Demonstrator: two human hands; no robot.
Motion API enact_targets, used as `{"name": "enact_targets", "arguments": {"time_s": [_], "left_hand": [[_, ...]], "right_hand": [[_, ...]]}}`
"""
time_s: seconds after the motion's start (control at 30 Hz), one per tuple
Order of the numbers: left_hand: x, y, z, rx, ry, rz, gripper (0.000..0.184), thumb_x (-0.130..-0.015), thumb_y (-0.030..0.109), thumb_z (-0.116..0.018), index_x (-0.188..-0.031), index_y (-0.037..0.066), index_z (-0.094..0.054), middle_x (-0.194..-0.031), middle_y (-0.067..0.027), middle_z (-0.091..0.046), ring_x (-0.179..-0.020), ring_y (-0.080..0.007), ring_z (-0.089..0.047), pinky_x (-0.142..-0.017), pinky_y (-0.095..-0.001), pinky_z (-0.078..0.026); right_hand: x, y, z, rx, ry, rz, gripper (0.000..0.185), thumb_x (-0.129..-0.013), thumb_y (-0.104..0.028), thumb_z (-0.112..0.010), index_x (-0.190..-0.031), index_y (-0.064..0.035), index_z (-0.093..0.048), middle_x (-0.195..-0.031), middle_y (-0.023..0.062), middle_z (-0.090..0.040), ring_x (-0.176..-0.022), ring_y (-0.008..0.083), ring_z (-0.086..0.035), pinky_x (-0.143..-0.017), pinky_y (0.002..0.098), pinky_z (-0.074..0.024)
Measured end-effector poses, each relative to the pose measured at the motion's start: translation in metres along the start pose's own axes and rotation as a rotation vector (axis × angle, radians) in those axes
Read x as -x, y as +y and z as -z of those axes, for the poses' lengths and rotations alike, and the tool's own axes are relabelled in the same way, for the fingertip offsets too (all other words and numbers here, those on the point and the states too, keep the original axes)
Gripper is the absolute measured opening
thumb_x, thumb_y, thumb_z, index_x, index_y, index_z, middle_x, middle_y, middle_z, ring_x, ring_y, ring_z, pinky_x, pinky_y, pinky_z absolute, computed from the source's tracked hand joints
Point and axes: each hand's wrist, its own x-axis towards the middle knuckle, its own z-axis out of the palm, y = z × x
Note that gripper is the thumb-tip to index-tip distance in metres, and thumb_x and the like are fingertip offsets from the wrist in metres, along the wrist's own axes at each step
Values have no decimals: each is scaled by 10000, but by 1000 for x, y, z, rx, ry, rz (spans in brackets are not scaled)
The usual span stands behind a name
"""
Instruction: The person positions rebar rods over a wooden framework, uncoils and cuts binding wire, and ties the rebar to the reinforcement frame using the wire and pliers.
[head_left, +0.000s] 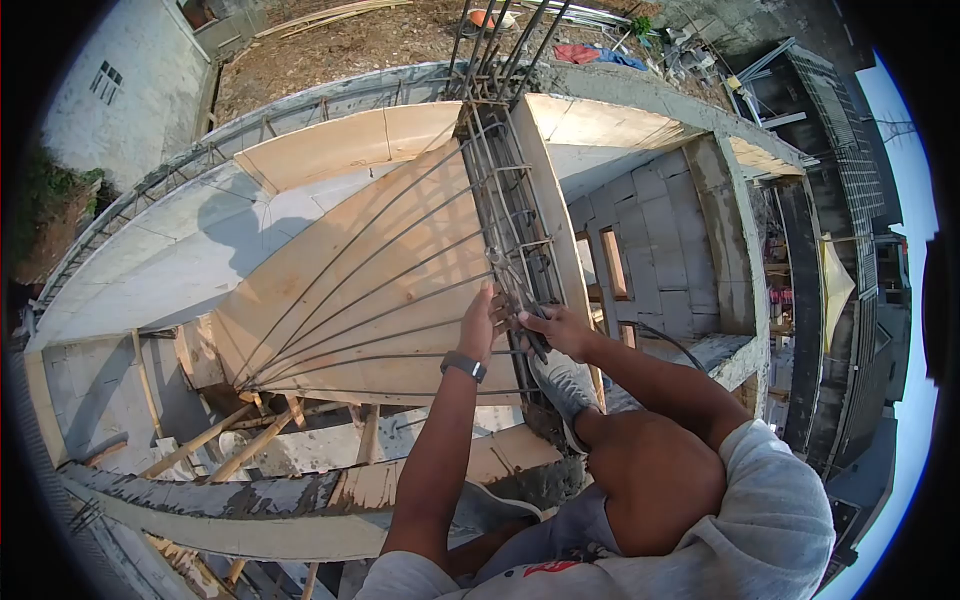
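Note:
A narrow cage of steel rebar [516, 200] runs up the middle between plywood boards. My left hand [482, 322], with a dark watch on its wrist, is at the cage's left side, fingers raised and apart, touching or close to the bars. From the right my right hand [555, 331] reaches the cage, its fingers closed around dark handles of what looks like pliers [508, 275], whose head rests near the bars. Thin rods [375, 228] fan out from the cage to the lower left over a plywood sheet [330, 270].
My shoe [566, 388] stands on the beam just below my hands. A concrete ledge [270, 525] crosses the lower left, with wooden props [255, 447] beneath the plywood. Upright rebar [490, 45] sticks up at the top. Block walls [650, 235] drop away at right.

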Motion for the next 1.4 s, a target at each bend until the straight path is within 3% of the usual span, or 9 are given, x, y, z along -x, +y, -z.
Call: {"name": "enact_targets", "arguments": {"time_s": [0.07,0.43,0.63,0.83,0.97,1.03,1.17,1.27,1.4], "left_hand": [[2,19,-23,118,-27,-21,535,-995,496,-506,-1305,61,-502,-1207,-117,-638,-1086,-217,-621,-855,-371,-520],[5,141,-145,-201,-353,-173,310,-931,363,-667,-1130,127,-644,-1023,-38,-675,-906,-170,-639,-783,-346,-526],[14,180,-175,241,-706,-230,463,-917,363,-673,-1277,94,-566,-1175,-82,-651,-1039,-227,-638,-864,-392,-542],[13,176,-136,-487,-13,-399,409,-916,355,-655,-1208,69,-645,-1146,-92,-671,-1024,-231,-648,-823,-356,-507],[-1,166,-66,-1120,266,-660,612,-848,408,-710,-1253,-39,-608,-1242,-230,-639,-1158,-340,-616,-974,-392,-481],[5,151,-39,-1263,355,-611,660,-828,416,-718,-1270,-57,-589,-1260,-267,-619,-1184,-372,-599,-1003,-394,-469],[21,107,-25,-1597,392,-385,675,-833,440,-699,-1277,-55,-580,-1257,-269,-618,-1177,-380,-604,-995,-405,-478],[16,55,-15,-1569,156,-174,670,-841,466,-709,-1265,-39,-589,-1231,-278,-627,-1146,-358,-627,-974,-397,-486],[36,-14,-60,-1717,-17,-124,641,-887,438,-687,-1296,-36,-549,-1170,-220,-676,-1053,-300,-670,-904,-350,-510]], "right_hand": [[14,0,-7,166,-86,88,444,-999,-442,-525,-863,-45,-671,-754,40,-688,-631,126,-601,-516,281,-444],[85,-102,11,-297,52,326,546,-1009,-291,-548,-1487,-89,-380,-1168,126,-639,-963,247,-672,-831,399,-573],[158,-124,27,-132,-35,337,616,-1036,-355,-480,-1548,-87,-266,-1154,124,-645,-931,198,-657,-786,332,-540],[121,-97,14,-312,-81,407,608,-1052,-414,-418,-1538,-72,-286,-1147,112,-659,-881,166,-638,-754,306,-497],[83,-45,29,-133,35,320,478,-1051,-393,-422,-1301,1,-525,-939,146,-689,-775,196,-635,-721,395,-506],[87,-31,26,465,311,239,482,-1017,-401,-454,-1143,54,-555,-873,241,-670,-783,327,-671,-722,454,-504],[52,70,15,563,434,324,498,-963,-384,-504,-1086,96,-553,-910,331,-642,-911,535,-601,-832,534,-486],[57,96,5,492,335,115,417,-989,-332,-509,-1093,68,-572,-920,276,-673,-895,440,-663,-802,489,-523],[56,121,19,-419,-115,10,278,-1019,-275,-535,-1137,-28,-587,-939,125,-692,-872,190,-679,-723,367,-548]]}}
